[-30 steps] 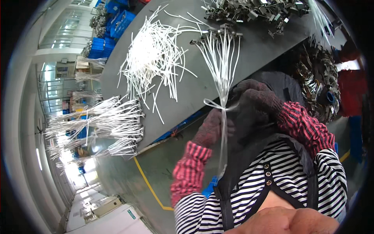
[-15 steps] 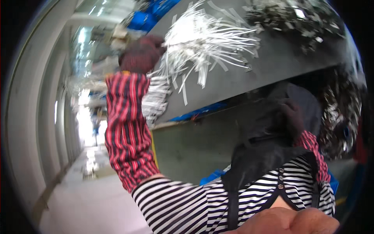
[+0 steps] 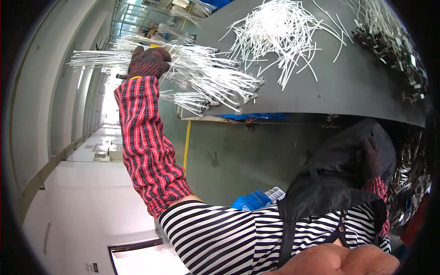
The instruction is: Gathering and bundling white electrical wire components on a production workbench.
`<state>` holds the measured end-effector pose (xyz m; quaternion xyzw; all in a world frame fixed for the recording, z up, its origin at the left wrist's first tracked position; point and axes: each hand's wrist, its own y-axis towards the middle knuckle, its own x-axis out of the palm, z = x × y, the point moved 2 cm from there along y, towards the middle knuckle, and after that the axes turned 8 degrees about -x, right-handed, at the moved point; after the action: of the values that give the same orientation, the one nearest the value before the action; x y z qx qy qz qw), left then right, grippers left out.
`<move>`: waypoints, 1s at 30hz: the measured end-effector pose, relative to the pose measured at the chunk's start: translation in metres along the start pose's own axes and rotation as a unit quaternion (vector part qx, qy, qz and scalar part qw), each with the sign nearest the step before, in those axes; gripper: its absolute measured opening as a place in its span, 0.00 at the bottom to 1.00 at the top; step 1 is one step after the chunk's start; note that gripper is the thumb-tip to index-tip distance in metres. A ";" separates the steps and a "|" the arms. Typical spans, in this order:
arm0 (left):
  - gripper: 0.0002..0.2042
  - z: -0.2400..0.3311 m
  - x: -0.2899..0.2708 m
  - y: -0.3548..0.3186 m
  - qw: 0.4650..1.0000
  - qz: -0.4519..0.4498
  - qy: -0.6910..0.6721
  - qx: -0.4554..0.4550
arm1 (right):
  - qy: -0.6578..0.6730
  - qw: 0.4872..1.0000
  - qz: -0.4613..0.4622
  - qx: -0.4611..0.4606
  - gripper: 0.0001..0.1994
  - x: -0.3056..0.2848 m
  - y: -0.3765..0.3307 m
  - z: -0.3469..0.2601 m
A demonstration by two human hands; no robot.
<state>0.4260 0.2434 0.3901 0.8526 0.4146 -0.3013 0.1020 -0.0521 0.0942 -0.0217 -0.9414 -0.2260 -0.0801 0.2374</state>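
Note:
My left hand [image 3: 149, 63], in a dark red-and-black knit glove, is closed around a thick bundle of thin white cables [image 3: 208, 73] beyond the table's left end. The cables stick out on both sides of the fist, with small end pieces on the right-hand tips. Below my left fist, a smaller sheaf of white cables [image 3: 188, 101] shows by the table corner. On the dark apron [image 3: 341, 160] over my lap rests my right hand [image 3: 372, 158], gloved alike, its fingers stretched along the cloth and holding nothing visible.
A loose heap of white cables [image 3: 279, 34] lies on the dark grey table [image 3: 316, 96]. Further right are cables with dark and metallic ends [image 3: 394, 55]. A blue bin [image 3: 252, 200] stands beside me on the green floor [image 3: 229, 156], which carries a yellow line [image 3: 187, 144].
My left hand has moved left, away from the cable heap, and the bundle now shows clearly in its fist. The view has turned slightly; my right hand stays on the apron.

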 end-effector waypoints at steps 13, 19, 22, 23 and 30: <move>0.15 0.042 0.121 0.015 0.962 0.269 0.034 -0.031 | -0.087 0.995 -0.030 -0.023 0.07 -0.007 -0.005 -0.025; 0.13 0.084 0.098 -0.038 0.762 0.546 -0.344 -0.047 | -0.235 0.941 -0.012 -0.241 0.11 -0.008 0.040 -0.050; 0.07 0.138 0.104 -0.011 0.673 0.434 -0.594 -0.073 | -0.302 0.891 -0.001 -0.338 0.15 0.001 0.087 -0.055; 0.08 0.156 0.104 0.005 0.665 0.349 -0.657 -0.062 | -0.320 0.893 0.022 -0.316 0.16 0.005 0.100 -0.054; 0.32 0.283 0.074 0.072 0.861 -0.041 -0.505 -0.052 | -0.487 0.814 0.015 -0.317 0.19 0.026 0.128 -0.064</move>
<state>0.3952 0.1258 0.1144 0.5593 0.3561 -0.6725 0.3287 0.0277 -0.0269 -0.0117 -0.8835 -0.2604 0.3254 -0.2139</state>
